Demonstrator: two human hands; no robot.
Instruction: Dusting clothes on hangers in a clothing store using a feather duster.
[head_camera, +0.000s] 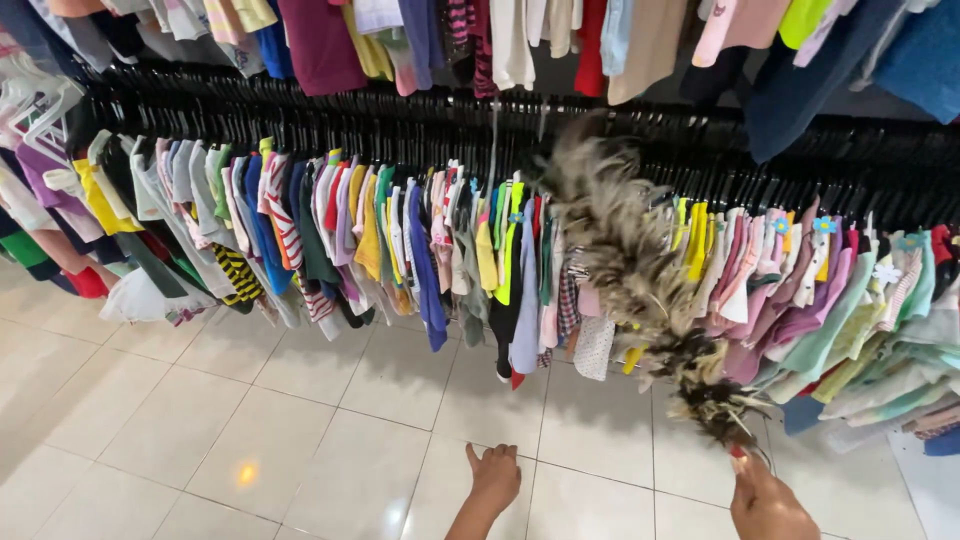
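Feather duster (640, 280): a long brown-and-grey plume, held up at a slant so that its tip lies against the black hangers at the top of the lower rail, right of the middle; its thick end comes down to the right hand near the bottom edge.
Far left of the rail: clothes (190, 220) in white, yellow, purple and striped cloth hang close together; the plume is well apart from them, and nothing shows whether they have been dusted.
Middle of the rail: small shirts (420, 240) in blue, green, yellow and pink; the plume lies just beside them on their right.
Left hand (495, 475): low in the picture, closed in a loose fist, holding nothing, above the pale tiled floor (250, 420) and apart from the clothes.
Right hand (765, 500): at the bottom edge, closed round the duster's handle, where a bit of red shows just above the fingers.
Right of the rail: pink, mint and yellow garments (840, 310) hang behind and past the plume.
Upper rail (560, 40): a second row of clothes above, which the plume does not reach.
How far along, as a judgement: the dusting seems mid-way along the lower rail; no dust shows, so done and undone stretches cannot be told apart.
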